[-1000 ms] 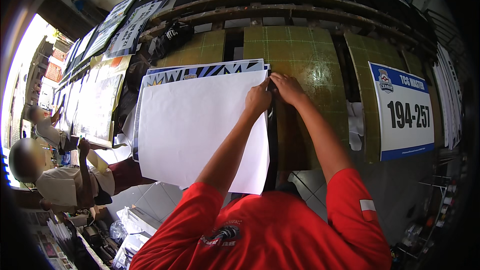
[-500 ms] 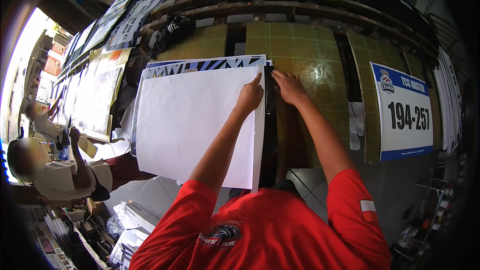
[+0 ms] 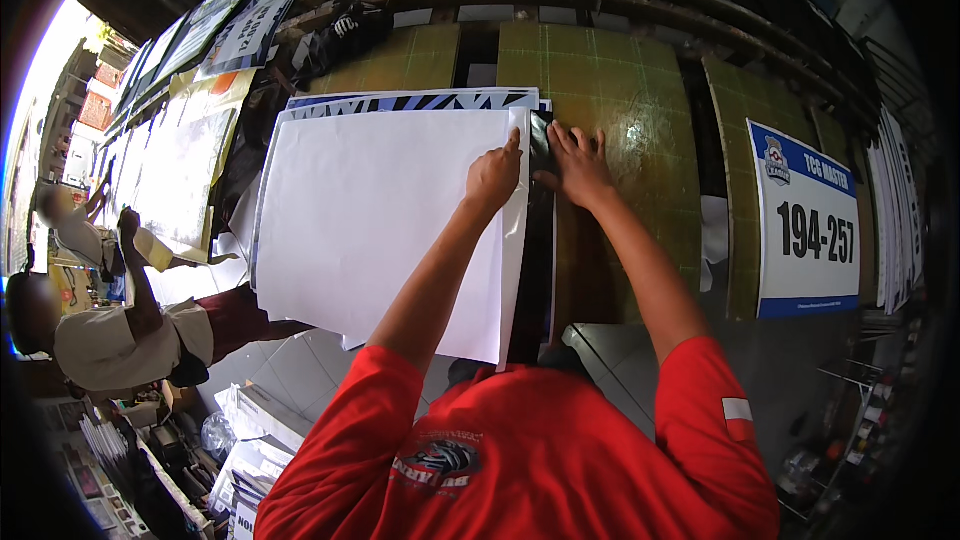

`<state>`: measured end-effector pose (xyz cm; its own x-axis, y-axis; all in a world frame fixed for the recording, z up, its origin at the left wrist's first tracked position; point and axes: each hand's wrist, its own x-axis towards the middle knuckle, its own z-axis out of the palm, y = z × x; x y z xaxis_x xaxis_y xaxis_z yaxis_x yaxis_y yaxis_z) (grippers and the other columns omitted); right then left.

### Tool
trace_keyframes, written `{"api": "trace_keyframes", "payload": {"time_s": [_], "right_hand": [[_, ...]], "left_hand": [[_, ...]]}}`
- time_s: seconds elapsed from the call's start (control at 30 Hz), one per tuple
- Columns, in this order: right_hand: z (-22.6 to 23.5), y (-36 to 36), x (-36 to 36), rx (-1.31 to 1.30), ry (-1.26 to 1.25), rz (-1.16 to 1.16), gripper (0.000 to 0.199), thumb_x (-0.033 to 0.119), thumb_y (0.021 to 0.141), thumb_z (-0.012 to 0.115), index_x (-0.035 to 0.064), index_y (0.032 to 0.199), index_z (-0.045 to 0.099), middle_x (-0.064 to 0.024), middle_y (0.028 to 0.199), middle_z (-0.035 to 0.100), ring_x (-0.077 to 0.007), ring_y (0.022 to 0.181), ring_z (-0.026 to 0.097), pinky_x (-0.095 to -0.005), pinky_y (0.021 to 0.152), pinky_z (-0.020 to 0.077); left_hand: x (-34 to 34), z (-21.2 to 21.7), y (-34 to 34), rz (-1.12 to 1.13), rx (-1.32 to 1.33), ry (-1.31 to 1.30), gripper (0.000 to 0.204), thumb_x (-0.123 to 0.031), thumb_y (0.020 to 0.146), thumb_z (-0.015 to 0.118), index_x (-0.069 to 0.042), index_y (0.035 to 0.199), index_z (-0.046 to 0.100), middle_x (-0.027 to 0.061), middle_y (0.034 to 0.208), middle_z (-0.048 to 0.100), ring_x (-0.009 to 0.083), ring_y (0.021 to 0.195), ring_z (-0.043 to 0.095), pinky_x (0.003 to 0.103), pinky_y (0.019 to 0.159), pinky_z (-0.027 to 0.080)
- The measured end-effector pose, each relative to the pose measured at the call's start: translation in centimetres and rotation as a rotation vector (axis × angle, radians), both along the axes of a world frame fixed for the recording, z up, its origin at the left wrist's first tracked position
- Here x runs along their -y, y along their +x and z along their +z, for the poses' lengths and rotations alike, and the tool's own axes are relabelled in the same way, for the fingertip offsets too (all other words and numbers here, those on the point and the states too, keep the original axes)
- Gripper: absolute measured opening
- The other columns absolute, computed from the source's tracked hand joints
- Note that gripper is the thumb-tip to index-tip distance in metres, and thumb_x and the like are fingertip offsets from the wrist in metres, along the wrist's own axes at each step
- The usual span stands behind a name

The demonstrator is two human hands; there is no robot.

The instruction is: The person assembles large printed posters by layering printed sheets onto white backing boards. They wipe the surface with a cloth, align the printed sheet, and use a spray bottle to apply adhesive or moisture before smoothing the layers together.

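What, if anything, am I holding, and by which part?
Left hand touches the upper right edge of the large white rectangular paper sheet; grip unclear. Right hand, spread open, holds nothing.

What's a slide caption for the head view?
Left hand on a white sheet, right hand at the edge of a black strip.

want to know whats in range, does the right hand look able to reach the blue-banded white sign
Probably yes: the right hand, fingers spread at the black strip, looks free, and only flat yellowish boards seem to lie between it and the blue-banded white sign.
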<state>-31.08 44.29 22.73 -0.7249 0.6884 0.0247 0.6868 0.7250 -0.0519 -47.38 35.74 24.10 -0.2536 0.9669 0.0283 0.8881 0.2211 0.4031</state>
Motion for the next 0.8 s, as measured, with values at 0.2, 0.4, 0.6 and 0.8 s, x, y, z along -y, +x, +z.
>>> {"api": "trace_keyframes", "payload": {"time_s": [0.2,0.4,0.6,0.8], "right_hand": [[-0.3,0.1,0.0,-0.028,0.014,0.016,0.092,0.069,0.082,0.048,0.0089,0.149,0.025,-0.0037,0.154,0.026,-0.0292,0.138,0.029,-0.0612,0.114,0.0073],[-0.1,0.2,-0.1,-0.005,0.034,0.022,0.093,0.071,0.082,0.046,0.0086,0.149,0.025,-0.0037,0.154,0.026,-0.0285,0.138,0.028,-0.0614,0.113,0.0093],[-0.3,0.2,-0.2,0.021,0.047,0.024,0.095,0.073,0.082,0.043,0.0083,0.149,0.024,-0.0036,0.154,0.027,-0.0283,0.139,0.028,-0.0614,0.113,0.0108],[0.3,0.0,0.0,0.002,0.020,0.040,0.093,0.068,0.083,0.048,0.0077,0.150,0.022,-0.0107,0.152,0.030,-0.0300,0.137,0.031,-0.0576,0.112,0.0152]], "left_hand": [[0.2,-0.3,-1.5,-0.021,0.019,0.000,0.043,-0.023,0.096,0.047,-0.007,0.136,0.044,0.0220,0.080,0.067,0.0391,0.074,0.066,0.049,0.066,0.053],[0.5,-0.3,-2.8,-0.012,0.022,-0.002,0.043,-0.023,0.095,0.049,-0.009,0.135,0.044,0.0235,0.076,0.066,0.0391,0.075,0.066,0.049,0.068,0.053],[1.0,0.0,-3.8,0.003,0.012,-0.045,0.045,-0.025,0.095,0.049,-0.010,0.137,0.043,0.0226,0.079,0.066,0.0381,0.077,0.067,0.048,0.069,0.053],[1.5,-1.1,-4.1,-0.033,-0.102,0.003,0.045,-0.025,0.096,0.047,-0.006,0.137,0.043,0.0162,0.079,0.068,0.0340,0.069,0.067,0.044,0.061,0.053]]}}
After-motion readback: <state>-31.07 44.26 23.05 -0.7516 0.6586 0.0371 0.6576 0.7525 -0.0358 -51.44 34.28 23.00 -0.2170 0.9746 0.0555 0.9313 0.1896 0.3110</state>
